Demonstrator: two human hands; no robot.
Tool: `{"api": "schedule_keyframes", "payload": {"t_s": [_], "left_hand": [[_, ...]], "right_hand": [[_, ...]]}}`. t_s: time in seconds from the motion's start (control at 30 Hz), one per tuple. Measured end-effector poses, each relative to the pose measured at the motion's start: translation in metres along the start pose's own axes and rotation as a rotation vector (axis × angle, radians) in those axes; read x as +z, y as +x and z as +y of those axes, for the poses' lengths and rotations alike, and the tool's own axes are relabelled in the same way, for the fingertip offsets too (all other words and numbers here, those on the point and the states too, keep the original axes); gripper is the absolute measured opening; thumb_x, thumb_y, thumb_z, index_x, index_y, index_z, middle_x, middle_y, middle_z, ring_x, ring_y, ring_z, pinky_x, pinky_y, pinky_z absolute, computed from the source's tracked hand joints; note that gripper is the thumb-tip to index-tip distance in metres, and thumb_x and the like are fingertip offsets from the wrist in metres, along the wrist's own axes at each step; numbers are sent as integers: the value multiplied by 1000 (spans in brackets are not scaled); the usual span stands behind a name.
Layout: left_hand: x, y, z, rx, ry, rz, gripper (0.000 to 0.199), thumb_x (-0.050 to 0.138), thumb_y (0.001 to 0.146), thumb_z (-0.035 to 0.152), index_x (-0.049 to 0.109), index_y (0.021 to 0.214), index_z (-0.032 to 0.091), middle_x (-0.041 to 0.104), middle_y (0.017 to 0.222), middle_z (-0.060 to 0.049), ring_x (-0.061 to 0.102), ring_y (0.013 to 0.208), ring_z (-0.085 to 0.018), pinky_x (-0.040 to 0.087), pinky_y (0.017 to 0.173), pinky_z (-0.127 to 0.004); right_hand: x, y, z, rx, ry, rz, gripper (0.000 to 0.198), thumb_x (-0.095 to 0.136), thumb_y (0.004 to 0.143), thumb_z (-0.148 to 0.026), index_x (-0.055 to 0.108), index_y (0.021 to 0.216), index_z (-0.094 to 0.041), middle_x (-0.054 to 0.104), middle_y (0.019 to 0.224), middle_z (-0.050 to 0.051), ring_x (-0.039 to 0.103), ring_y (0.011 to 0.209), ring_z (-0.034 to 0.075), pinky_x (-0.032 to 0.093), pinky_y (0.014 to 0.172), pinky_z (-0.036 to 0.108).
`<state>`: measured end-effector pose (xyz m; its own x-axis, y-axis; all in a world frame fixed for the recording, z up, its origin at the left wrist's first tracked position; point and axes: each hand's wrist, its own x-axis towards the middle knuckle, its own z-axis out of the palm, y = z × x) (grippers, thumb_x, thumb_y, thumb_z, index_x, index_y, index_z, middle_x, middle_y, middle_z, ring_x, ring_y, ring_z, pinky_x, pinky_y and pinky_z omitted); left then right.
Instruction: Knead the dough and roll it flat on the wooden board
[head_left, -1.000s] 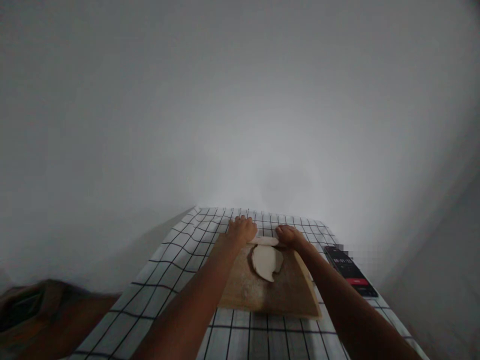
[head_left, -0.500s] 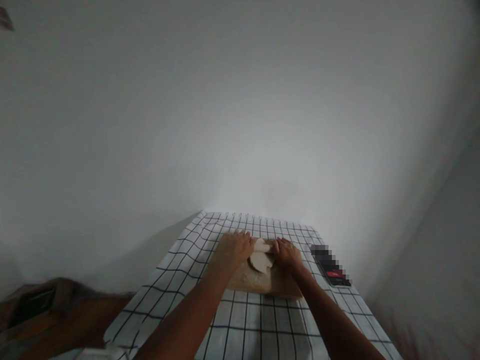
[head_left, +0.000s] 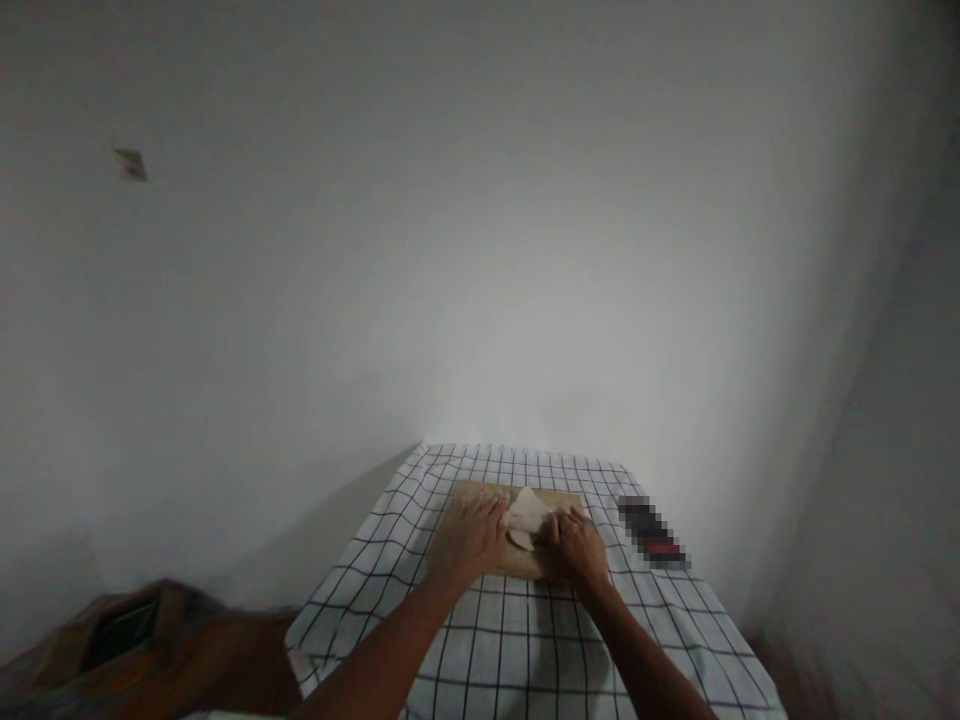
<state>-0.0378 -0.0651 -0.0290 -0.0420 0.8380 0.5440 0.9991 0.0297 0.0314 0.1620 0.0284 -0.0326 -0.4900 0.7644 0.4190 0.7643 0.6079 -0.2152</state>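
A flattened piece of pale dough (head_left: 529,505) lies on a wooden board (head_left: 516,567). Across it runs a light rolling pin (head_left: 523,524), of which only a short middle stretch shows between my hands. My left hand (head_left: 480,530) presses on the pin's left end, its fingers pointing forward over it. On the right end, my right hand (head_left: 576,540) is closed with bent fingers. Dough shows both beyond the pin and on its near side. The pin's ends are hidden under my hands.
A white tablecloth with a dark grid (head_left: 480,640) covers the table under the board. To the right lies a dark, blurred-out flat object (head_left: 651,530). A pale wall (head_left: 480,250) rises behind the table. A brown box-like item (head_left: 124,630) stands low at left.
Both hands have drawn the rolling pin toward me over the dough, so more dough shows beyond it. The camera view has shifted slightly.
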Motion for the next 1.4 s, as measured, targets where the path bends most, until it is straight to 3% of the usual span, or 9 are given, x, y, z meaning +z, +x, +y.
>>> {"api": "schedule_keyframes", "payload": {"t_s": [0.4,0.53,0.63,0.73,0.93,1.1,1.2,1.3,1.4], "left_hand": [[-40,-57,15,11,24,-18,54,38,95,18,48,146,31,54,148,-3,41,139,-27,33,112,-52],[-56,-51,23,-25,17,-45,40,40,96,23,62,129,26,65,130,-8,54,122,-26,37,106,-46],[-59,-26,23,-115,21,-195,28,45,94,29,70,103,23,71,106,-9,64,103,-26,44,93,-41],[-48,8,21,-222,-18,-323,26,45,93,33,68,95,21,72,100,-10,68,94,-24,48,83,-36],[8,58,19,-297,-73,-338,37,59,87,43,65,108,13,66,122,-18,66,109,-28,48,91,-37],[33,80,26,-253,-422,-292,37,63,83,19,58,120,15,70,121,-9,66,109,-17,49,89,-23],[13,98,29,-173,-507,-279,31,61,82,18,64,113,15,73,116,-7,68,105,-18,51,87,-24],[-27,121,28,-108,-453,-235,23,53,89,26,71,102,16,77,104,-5,71,98,-21,53,87,-28],[-56,124,25,-57,-369,-48,39,45,94,27,65,127,23,70,128,-4,64,118,-19,47,103,-30]], "right_hand": [[1,-36,-10,-21,49,105,46,35,104,-48,71,106,-19,71,120,14,62,119,25,43,101,35],[1,-47,-11,-69,105,167,41,43,101,-50,69,112,-20,69,120,13,59,120,28,42,104,39],[-2,-54,-12,-99,171,197,35,53,96,-52,67,110,-23,69,112,10,60,112,29,43,100,42],[-4,-55,-13,-94,222,187,32,61,92,-51,66,106,-23,68,107,9,59,108,29,42,100,44],[7,-44,-10,-72,326,172,40,73,82,-51,66,111,-25,66,114,7,57,111,30,41,102,45],[13,-40,-7,-63,318,141,56,76,77,-55,63,121,-23,64,120,8,55,114,31,40,102,45],[11,-41,-6,-53,344,164,55,75,79,-55,62,122,-24,63,121,7,55,113,30,40,102,44],[9,-43,-7,-36,346,163,47,76,78,-54,65,110,-22,64,116,6,55,111,29,41,101,43],[6,-44,-8,-48,341,161,44,76,78,-55,65,105,-22,63,114,6,55,110,29,41,99,42]]}}
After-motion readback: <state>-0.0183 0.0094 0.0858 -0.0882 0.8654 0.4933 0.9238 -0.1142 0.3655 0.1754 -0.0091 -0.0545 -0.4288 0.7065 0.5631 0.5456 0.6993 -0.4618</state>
